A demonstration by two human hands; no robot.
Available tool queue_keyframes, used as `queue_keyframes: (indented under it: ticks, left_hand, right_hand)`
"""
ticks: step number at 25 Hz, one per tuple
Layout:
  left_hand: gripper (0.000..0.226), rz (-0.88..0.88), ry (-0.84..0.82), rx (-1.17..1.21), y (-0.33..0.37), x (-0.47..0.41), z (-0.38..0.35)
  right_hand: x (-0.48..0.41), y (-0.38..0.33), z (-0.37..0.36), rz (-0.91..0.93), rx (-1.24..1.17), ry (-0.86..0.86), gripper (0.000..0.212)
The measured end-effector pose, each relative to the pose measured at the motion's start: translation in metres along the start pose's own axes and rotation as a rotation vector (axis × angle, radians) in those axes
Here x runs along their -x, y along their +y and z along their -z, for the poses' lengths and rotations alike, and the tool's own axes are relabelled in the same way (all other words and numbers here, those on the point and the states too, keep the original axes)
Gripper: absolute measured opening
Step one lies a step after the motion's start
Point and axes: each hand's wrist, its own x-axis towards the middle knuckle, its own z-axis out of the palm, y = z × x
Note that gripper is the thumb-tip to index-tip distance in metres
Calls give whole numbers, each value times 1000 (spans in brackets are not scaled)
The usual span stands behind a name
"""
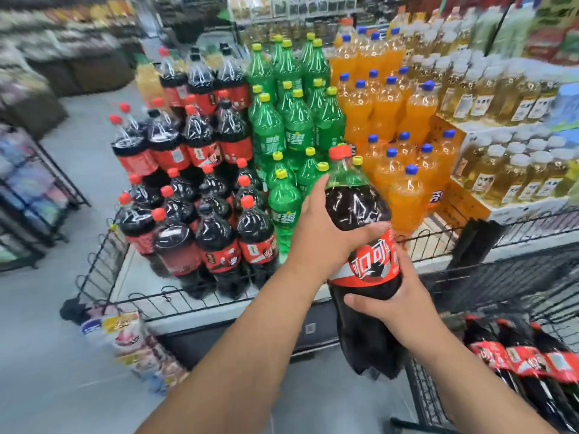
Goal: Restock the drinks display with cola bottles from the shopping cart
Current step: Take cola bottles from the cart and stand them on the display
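Head view: my left hand (319, 239) and right hand (404, 308) both grasp a cola bottle (357, 208) centre-right of frame, before the drinks display (138, 277); the shopping cart (426, 393) sits lower right.

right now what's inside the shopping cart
Three cola bottles with red labels lie side by side in the shopping cart. The right hand, its forearm and the held cola bottle cover the cart's near part, and the frame edge cuts off the rest.
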Motion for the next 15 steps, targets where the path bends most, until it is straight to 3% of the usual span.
queue_keyframes:
  ticks: [5, 10, 15]
  left_hand:
    - [119, 46, 115, -40, -6, 49, 35]
    - [124, 109, 253, -41, -12, 100, 70]
    - [99, 156, 342, -56, -19, 134, 116]
  right_hand:
    - [32, 1, -31, 10, -52, -136, 113]
    - [63, 0, -64, 15, -67, -269, 103]
    - [76, -6, -106, 22, -58, -382, 103]
